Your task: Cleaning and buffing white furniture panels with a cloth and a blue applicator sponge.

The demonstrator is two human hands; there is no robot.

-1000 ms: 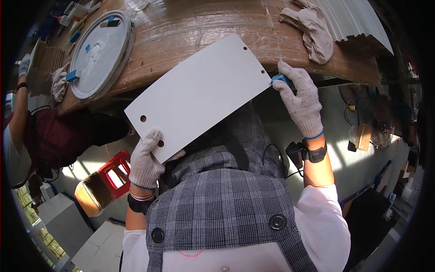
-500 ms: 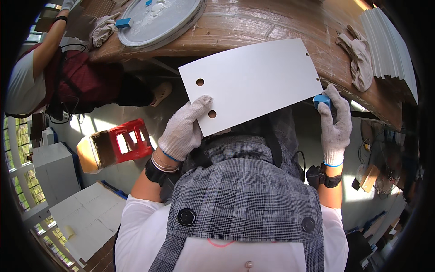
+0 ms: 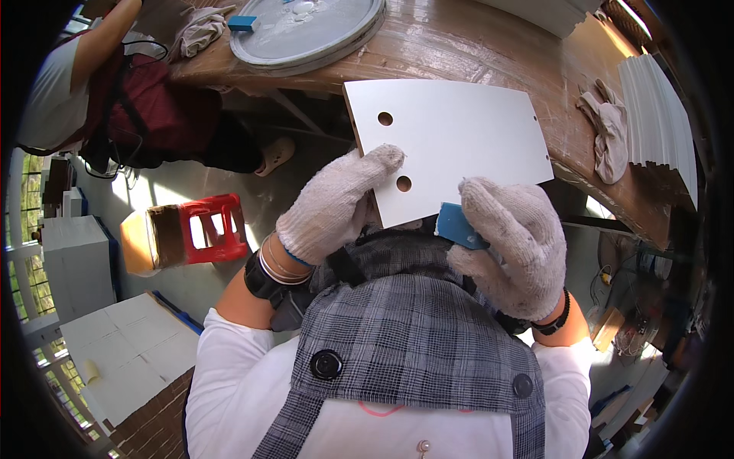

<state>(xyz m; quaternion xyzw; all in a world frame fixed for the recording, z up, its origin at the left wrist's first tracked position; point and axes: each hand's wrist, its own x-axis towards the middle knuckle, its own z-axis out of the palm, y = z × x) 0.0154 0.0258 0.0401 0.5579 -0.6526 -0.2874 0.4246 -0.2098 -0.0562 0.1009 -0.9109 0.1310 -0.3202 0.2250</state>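
A white rectangular panel with two round holes near its left end is held up in front of me, its far side by the table edge. My gloved left hand grips the panel's left edge, thumb on the white face between the holes. In my gloved right hand, a small blue block, perhaps a sanding sponge, is pinched between thumb and fingers. The block is close to the panel's near edge; whether it touches cannot be made out.
On the brown table are a round grey lid with white residue, another blue block, a crumpled cloth, a glove and stacked white panels. A red stool and a person are at left.
My right hand has come in from the right with the blue block to the panel's near edge. The panel has shifted right and tilted, my left hand moving with it.
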